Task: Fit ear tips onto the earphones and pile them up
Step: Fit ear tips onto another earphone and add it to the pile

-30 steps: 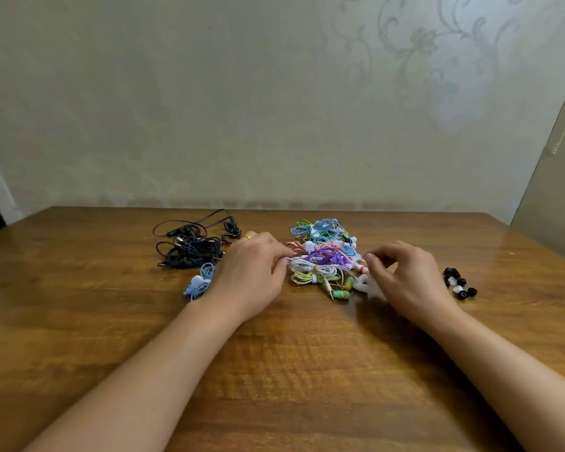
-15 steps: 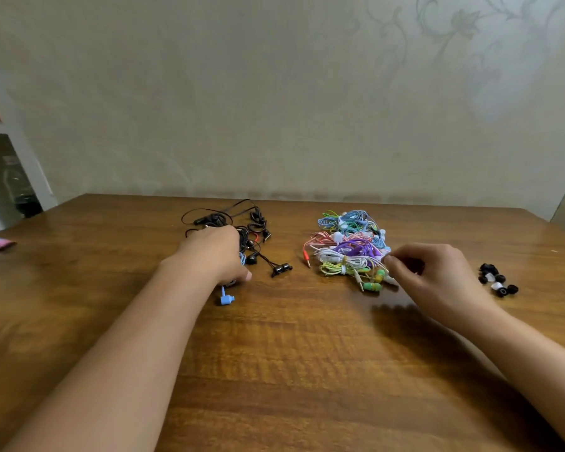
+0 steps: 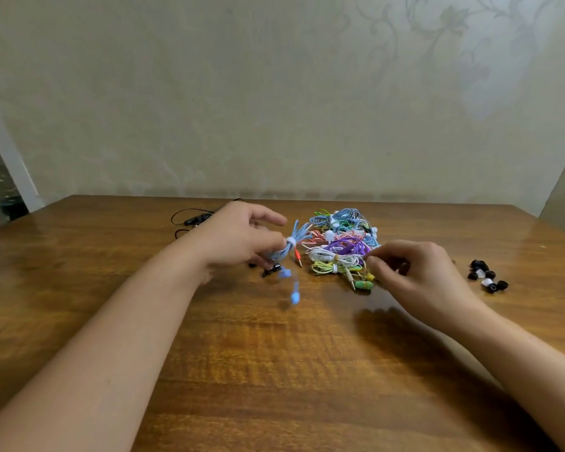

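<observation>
- Change: the left hand, half a second earlier pressed down on the black set at the counter's left side with only a blue bud showing beneath it, had come up off the surface carrying the blue set. The black set stayed behind at 10 o'clock of that hand, partly hidden by it.
- Meaning, as a judgement: one earphone set had been picked out for fitting and was heading toward the other hand; no tip was fitted to it yet.
- Left fingers: thumb and forefinger pinched the blue set at its white tie, the remaining fingers loosely spread. The coiled loops fanned out at 1 o'clock of the pinch; the two buds dangled at 5 o'clock, blurred.
- Right hand: low over the counter at the 4 o'clock edge of the coloured pile, much as before. Right fingers curled with thumb and forefinger tips together; whether a tip sat between them could not be told.
- Tips: a small black and white cluster at 3 o'clock of the right hand, apart from it.
- Blue set relative to the right fingers: at 9 o'clock, near but not touching.
- Green buds: just beside the right fingers, at 7 o'clock.
</observation>
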